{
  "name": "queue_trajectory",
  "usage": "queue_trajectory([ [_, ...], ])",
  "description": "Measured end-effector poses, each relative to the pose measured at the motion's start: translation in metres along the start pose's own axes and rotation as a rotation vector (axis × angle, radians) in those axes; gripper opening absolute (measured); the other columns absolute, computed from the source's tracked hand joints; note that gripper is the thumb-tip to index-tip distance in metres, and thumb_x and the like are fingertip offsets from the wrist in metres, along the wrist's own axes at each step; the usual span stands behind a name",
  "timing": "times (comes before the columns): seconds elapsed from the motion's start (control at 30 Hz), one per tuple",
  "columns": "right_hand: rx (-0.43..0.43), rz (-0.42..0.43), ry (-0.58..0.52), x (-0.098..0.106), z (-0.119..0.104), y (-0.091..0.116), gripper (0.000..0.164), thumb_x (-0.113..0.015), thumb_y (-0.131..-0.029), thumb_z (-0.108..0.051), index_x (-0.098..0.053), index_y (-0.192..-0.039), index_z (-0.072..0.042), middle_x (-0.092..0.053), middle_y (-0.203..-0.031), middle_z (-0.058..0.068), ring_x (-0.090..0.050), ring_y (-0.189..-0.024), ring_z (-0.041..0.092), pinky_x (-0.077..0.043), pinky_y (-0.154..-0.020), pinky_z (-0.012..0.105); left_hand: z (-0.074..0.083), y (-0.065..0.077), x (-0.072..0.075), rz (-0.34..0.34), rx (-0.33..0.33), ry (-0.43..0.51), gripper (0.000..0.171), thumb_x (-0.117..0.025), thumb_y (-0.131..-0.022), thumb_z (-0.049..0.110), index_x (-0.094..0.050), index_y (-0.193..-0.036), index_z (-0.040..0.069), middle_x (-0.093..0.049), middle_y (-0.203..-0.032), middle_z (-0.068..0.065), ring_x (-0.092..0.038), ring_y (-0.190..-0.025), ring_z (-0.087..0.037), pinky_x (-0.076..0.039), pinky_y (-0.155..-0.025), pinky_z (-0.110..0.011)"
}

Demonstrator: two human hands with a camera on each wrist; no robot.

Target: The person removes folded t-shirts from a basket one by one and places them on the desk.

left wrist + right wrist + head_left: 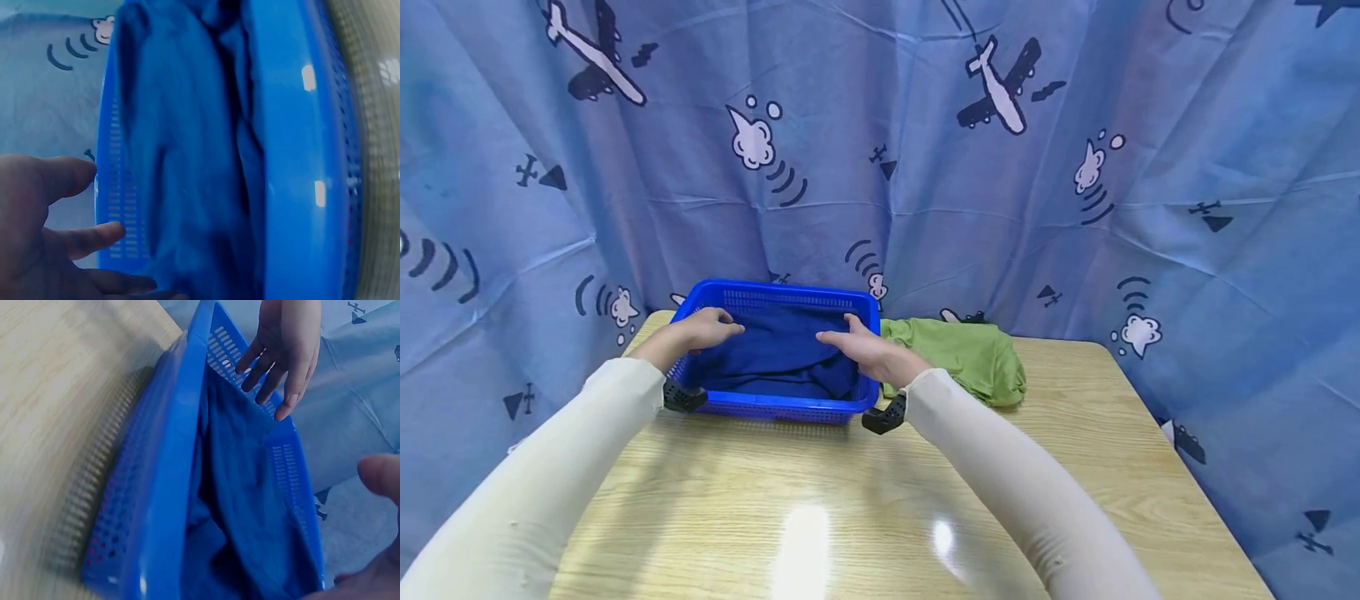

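A blue plastic basket (pixel 775 403) with slotted walls stands at the back left of the table. Dark blue cloth (pixel 767 346) lies loosely folded inside it. My left hand (pixel 706 328) hovers over the basket's left end, fingers extended and holding nothing; the left wrist view shows its spread fingers (pixel 94 237) beside the far wall. Over the right end is my right hand (pixel 868 346), thumb and fingers apart with nothing between them. In the right wrist view the left hand (pixel 289 356) appears across the basket, fingers pointing down toward the cloth.
Green cloth (pixel 962 358) lies in a folded heap on the wooden table (pixel 1075 433), right of the basket. A blue curtain (pixel 880 167) printed with airplanes hangs behind the table and along both sides. Black bands with camera units sit on both wrists.
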State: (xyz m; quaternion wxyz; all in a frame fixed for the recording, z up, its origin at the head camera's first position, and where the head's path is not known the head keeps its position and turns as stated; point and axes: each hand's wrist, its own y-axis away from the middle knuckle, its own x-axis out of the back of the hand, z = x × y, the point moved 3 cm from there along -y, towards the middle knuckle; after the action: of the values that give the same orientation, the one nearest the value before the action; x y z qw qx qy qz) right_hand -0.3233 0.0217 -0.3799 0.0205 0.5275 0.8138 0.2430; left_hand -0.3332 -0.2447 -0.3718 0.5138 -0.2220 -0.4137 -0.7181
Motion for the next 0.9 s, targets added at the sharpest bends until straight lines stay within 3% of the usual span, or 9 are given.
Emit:
queue_trajectory([
  [0.2, -0.049, 0.069, -0.04, -0.007, 0.006, -0.004, 0.105, -0.061, -0.099, -0.035, 0.022, -0.16, -0.016, 0.017, -0.171, 0.007, 0.008, -0.159, 0.027, -0.006, -0.129, 0.051, -0.009, 0.001, -0.009, -0.101, 0.047, -0.067, 0.076, -0.04, -0.107, 0.034, -0.009, -0.155, -0.015, -0.012, -0.16, -0.039, -0.023, -0.147, -0.055, -0.044, -0.108, -0.064],
  [0.37, -0.094, 0.078, -0.031, -0.011, 0.011, -0.011, 0.107, -0.061, -0.098, -0.037, 0.026, -0.159, -0.018, 0.021, -0.17, 0.007, 0.008, -0.159, 0.029, -0.007, -0.129, 0.051, -0.016, -0.001, -0.015, -0.17, 0.087, -0.081, 0.086, -0.041, -0.106, 0.037, 0.007, -0.155, -0.015, 0.002, -0.162, -0.039, -0.009, -0.151, -0.056, -0.035, -0.114, -0.066],
  [0.63, -0.15, 0.051, -0.028, -0.016, 0.022, -0.018, 0.109, -0.062, -0.097, -0.039, 0.025, -0.159, -0.018, 0.019, -0.17, 0.009, 0.004, -0.159, 0.033, -0.009, -0.128, 0.055, -0.024, 0.0, -0.014, -0.155, 0.118, 0.014, 0.086, -0.041, -0.106, 0.035, 0.011, -0.156, -0.011, 0.002, -0.162, -0.039, -0.018, -0.148, -0.057, -0.042, -0.109, -0.064],
  [0.9, -0.143, 0.042, -0.039, -0.016, 0.025, -0.023, 0.11, -0.062, -0.097, -0.041, 0.026, -0.159, -0.022, 0.012, -0.171, 0.012, -0.008, -0.158, 0.037, -0.016, -0.124, 0.064, -0.026, -0.001, -0.016, -0.167, 0.108, 0.156, 0.087, -0.04, -0.108, 0.039, 0.017, -0.157, -0.005, -0.001, -0.164, -0.036, -0.036, -0.141, -0.051, -0.037, -0.118, -0.056],
])
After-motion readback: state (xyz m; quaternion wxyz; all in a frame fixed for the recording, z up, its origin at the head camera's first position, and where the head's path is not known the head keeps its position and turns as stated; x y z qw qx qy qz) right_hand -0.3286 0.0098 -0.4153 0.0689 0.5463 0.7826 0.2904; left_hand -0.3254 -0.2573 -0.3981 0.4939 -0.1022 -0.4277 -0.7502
